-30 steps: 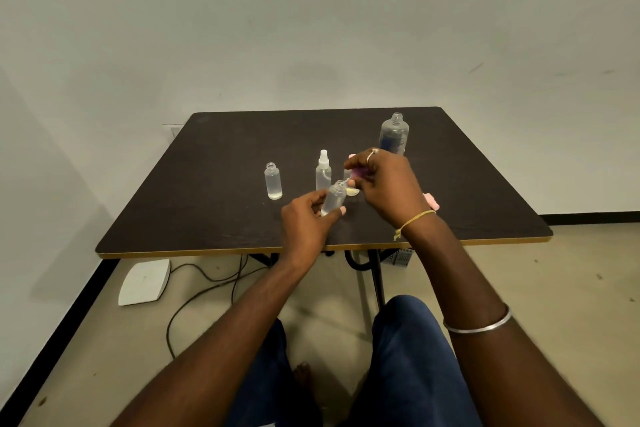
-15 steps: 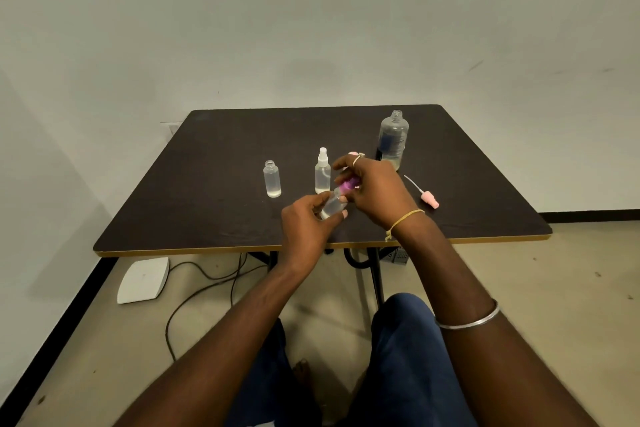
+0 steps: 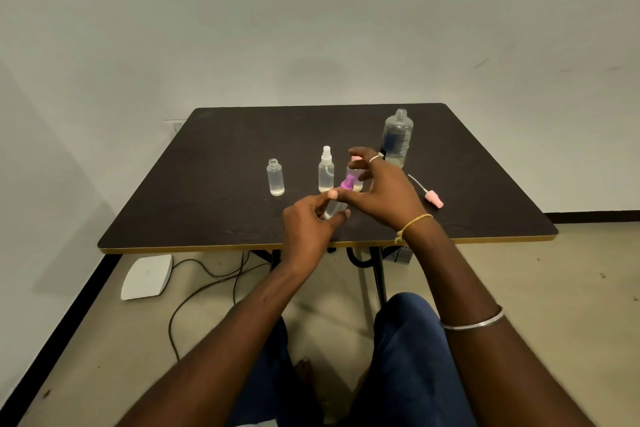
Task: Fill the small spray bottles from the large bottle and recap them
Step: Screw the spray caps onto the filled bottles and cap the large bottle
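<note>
My left hand (image 3: 306,227) grips a small clear bottle (image 3: 334,209), tilted above the table's front part. A purple spray cap (image 3: 347,183) sits on its neck. My right hand (image 3: 386,192) hovers just right of it with fingers spread; its thumb lies by the bottle's neck and no finger closes on the cap. On the table stand an uncapped small bottle (image 3: 276,177), a white-capped spray bottle (image 3: 326,173) and a third small bottle (image 3: 356,182), partly hidden by my right fingers. The large uncapped bottle (image 3: 398,137) stands behind my right hand.
A pink spray cap with its tube (image 3: 433,198) lies on the dark table (image 3: 207,204) right of my hand. On the floor under the table are a white device (image 3: 147,276) and cables (image 3: 207,291). My knees are below the front edge.
My right hand pinched the purple cap on the bottle before; now its fingers have spread off the cap. The left hand keeps its hold on the bottle.
</note>
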